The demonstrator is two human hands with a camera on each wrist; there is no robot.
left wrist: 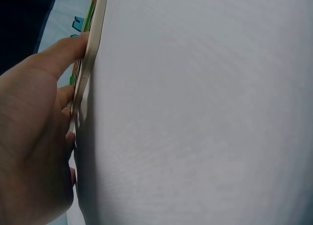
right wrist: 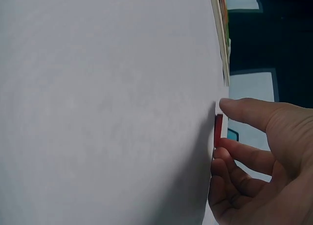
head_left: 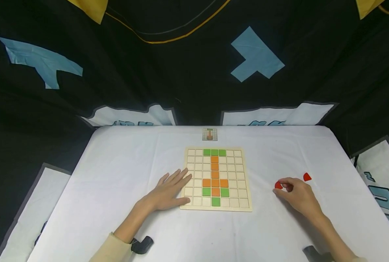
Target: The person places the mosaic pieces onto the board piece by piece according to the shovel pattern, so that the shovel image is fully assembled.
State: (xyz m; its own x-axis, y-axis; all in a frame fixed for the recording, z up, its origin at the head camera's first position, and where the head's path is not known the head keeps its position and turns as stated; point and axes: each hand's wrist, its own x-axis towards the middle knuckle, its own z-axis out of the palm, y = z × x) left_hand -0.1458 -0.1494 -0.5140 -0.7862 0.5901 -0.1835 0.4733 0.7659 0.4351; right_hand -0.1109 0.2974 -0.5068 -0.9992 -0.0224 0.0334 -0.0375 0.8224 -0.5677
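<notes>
A wooden grid board (head_left: 245, 203) lies flat on the white table, with orange tiles (head_left: 215, 174) and green tiles (head_left: 214, 153) in some of its squares. My left hand (head_left: 168, 192) rests on the board's left edge, fingers spread and fairly straight. To the right of the board, my right hand (head_left: 299, 196) holds a small red piece (right wrist: 218, 131) at the table surface between thumb and index finger; its other fingers are curled. That piece is partly covered in the head view. Just beyond this hand lies a second red piece (head_left: 307, 177) with a rounded side.
A small card (head_left: 209, 134) printed with a coloured grid pattern lies behind the board. The white tabletop (head_left: 125, 156) extends on both sides. Dark cloth (head_left: 194, 80) with blue patches hangs behind the table.
</notes>
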